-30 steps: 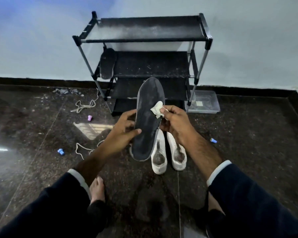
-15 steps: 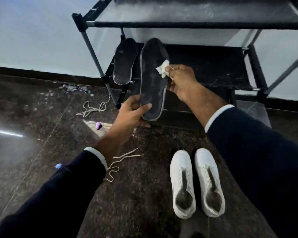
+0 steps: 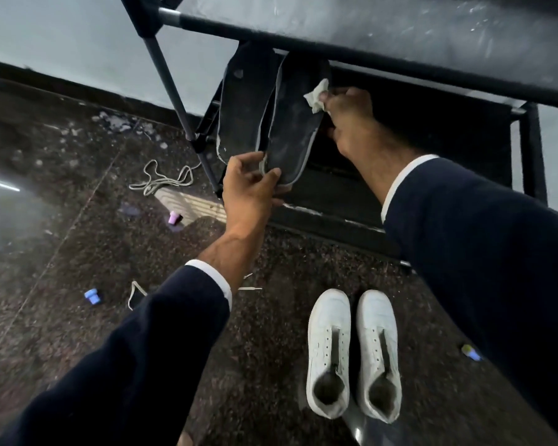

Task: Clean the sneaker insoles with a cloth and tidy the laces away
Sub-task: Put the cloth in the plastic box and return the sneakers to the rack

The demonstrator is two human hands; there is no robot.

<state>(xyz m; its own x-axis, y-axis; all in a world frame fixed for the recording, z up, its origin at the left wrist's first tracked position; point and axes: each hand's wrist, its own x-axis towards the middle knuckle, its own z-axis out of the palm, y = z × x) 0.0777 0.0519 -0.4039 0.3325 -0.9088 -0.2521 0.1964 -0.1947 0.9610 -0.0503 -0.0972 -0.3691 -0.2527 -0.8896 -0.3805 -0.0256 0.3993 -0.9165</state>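
The left hand [image 3: 250, 185] pinches the heel end of a long dark flat insole with a pale edge [image 3: 292, 123], thumb on the front and fingers curled behind it. The right hand [image 3: 348, 119] is closed around a small crumpled white cloth [image 3: 317, 94] and presses it to the upper right side of that insole. The insole stands almost upright, its toe end just under the top bar of the black metal shoe rack with dusty shelves [image 3: 400, 33].

A second dark insole with a pale rim [image 3: 245, 104] leans on the rack just to the left, side by side with the held one (the two seem to overlap a little, but the dim light makes that hard to tell).

On the dark speckled stone floor [image 3: 78, 259] a pair of white sneakers without laces [image 3: 353, 352] sits side by side below the right arm, toes toward the rack. One loose pale shoelace [image 3: 161, 180] lies in loops near the left leg of the rack. Another pale lace [image 3: 136, 292] peeks out from beside the left dark blue sleeve [image 3: 126, 349].

A small purple plastic cap [image 3: 173, 217] lies near the first lace, a small blue cap [image 3: 91, 296] lies further left, and a small blue and yellow bit [image 3: 470, 352] lies right of the sneakers.
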